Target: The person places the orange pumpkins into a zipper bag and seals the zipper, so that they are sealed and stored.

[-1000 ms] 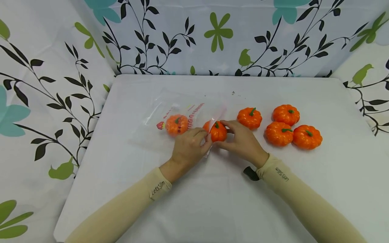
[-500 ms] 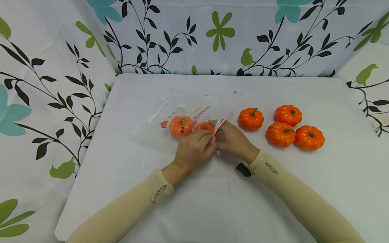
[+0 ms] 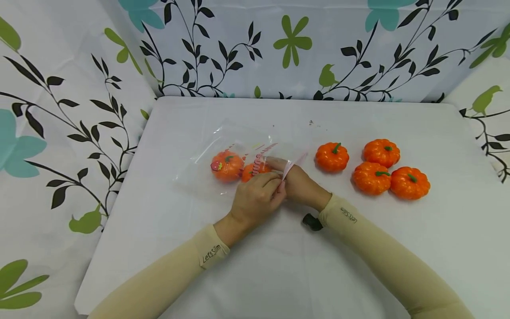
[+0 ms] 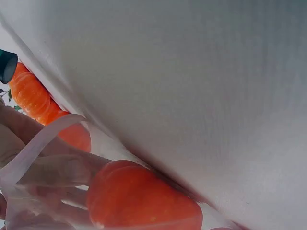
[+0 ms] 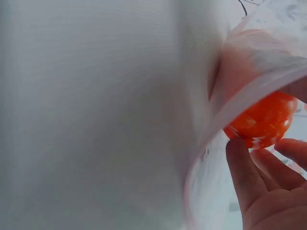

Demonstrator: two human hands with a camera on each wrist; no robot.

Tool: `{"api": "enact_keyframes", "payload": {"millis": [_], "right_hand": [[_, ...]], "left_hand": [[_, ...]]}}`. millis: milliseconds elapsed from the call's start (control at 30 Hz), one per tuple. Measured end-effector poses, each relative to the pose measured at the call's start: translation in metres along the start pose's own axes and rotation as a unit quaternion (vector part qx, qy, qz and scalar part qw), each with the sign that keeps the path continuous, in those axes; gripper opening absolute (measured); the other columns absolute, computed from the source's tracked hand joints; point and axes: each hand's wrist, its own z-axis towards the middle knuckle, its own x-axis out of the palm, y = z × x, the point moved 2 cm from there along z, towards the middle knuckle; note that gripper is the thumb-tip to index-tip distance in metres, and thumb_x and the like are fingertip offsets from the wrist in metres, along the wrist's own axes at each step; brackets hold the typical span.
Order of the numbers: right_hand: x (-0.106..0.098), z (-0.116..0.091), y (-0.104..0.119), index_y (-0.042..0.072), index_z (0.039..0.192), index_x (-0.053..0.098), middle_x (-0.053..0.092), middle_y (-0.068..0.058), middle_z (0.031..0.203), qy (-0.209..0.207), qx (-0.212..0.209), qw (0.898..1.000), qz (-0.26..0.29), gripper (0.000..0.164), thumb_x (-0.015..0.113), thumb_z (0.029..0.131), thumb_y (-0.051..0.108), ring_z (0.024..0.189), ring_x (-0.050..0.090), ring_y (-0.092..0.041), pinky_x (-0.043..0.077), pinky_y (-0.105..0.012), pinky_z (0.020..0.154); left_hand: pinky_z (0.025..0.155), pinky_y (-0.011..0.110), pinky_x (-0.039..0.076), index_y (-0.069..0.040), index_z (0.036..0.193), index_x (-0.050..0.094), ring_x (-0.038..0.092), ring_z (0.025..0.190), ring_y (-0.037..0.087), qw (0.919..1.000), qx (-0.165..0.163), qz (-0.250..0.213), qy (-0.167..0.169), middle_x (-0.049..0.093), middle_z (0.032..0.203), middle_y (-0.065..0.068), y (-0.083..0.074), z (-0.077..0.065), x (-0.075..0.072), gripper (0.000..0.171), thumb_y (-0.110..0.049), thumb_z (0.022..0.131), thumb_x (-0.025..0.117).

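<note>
A clear plastic bag point(image 3: 239, 133) with red print lies on the white table. One small orange toy pumpkin point(image 3: 226, 167) is inside it, with a second pumpkin point(image 3: 249, 172) beside that one, nearer the mouth. My left hand point(image 3: 255, 195) pinches the rim of the bag's mouth. Through that mouth reaches my right hand point(image 3: 300, 184), its fingers extended and their tips at the second pumpkin. The right wrist view shows those fingertips point(image 5: 236, 148) against the orange pumpkin point(image 5: 264, 120). Part of the right hand is hidden behind the left hand and the bag rim.
Several loose pumpkins point(image 3: 371, 178) stand on the table to the right, one pumpkin point(image 3: 332, 157) closest to the bag. A black object point(image 3: 312, 222) sits at the right wrist. Patterned curtains point(image 3: 292, 42) border the table's back and sides.
My right hand has moved left into the bag, taking the second pumpkin inside until it sits next to the first. The left hand keeps its pinch on the bag rim.
</note>
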Motion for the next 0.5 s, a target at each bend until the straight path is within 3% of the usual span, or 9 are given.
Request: {"api": "enact_keyframes", "payload": {"millis": [100,200,367,500], "right_hand": [[-0.007,-0.008,-0.004,0.004,0.149,0.049,0.052,-0.014,0.147,-0.022,0.059,0.998,0.028,0.064,0.074,0.09,0.006,0.132,0.054,-0.029,0.045,-0.043,0.108],[-0.015,-0.017,-0.006,0.006,0.142,0.057,0.061,-0.012,0.136,-0.06,0.099,0.992,0.046,0.055,0.075,0.089,0.009,0.118,0.064,-0.028,0.053,-0.042,0.097],[-0.021,-0.025,-0.006,0.004,0.116,0.071,0.073,-0.009,0.111,-0.078,0.119,0.99,0.021,0.026,0.072,0.092,0.015,0.098,0.072,-0.025,0.06,-0.04,0.083],[-0.018,-0.026,-0.008,-0.001,0.117,0.071,0.073,-0.012,0.113,-0.052,0.11,0.992,0.044,0.026,0.068,0.094,0.011,0.098,0.072,-0.025,0.06,-0.037,0.082]], "left_hand": [[0.071,0.028,0.06,-0.004,0.082,0.074,0.07,0.076,0.018,1.0,-0.003,-0.001,0.003,0.072,0.087,0.005,0.0,0.001,-0.001,0.006,-0.008,0.084,0.071],[0.069,0.028,0.06,-0.004,0.082,0.074,0.07,0.075,0.018,0.9999,-0.008,-0.002,0.006,0.072,0.087,0.005,0.001,0.002,-0.001,0.007,-0.009,0.084,0.071],[0.071,0.028,0.06,-0.004,0.082,0.076,0.071,0.076,0.018,0.9999,-0.015,-0.004,0.008,0.073,0.088,0.004,0.0,0.003,-0.001,0.009,-0.011,0.086,0.071],[0.073,0.029,0.06,-0.004,0.083,0.075,0.071,0.079,0.018,0.9999,-0.013,-0.007,0.007,0.074,0.088,0.004,0.0,0.004,0.001,0.008,-0.011,0.086,0.071]]}}
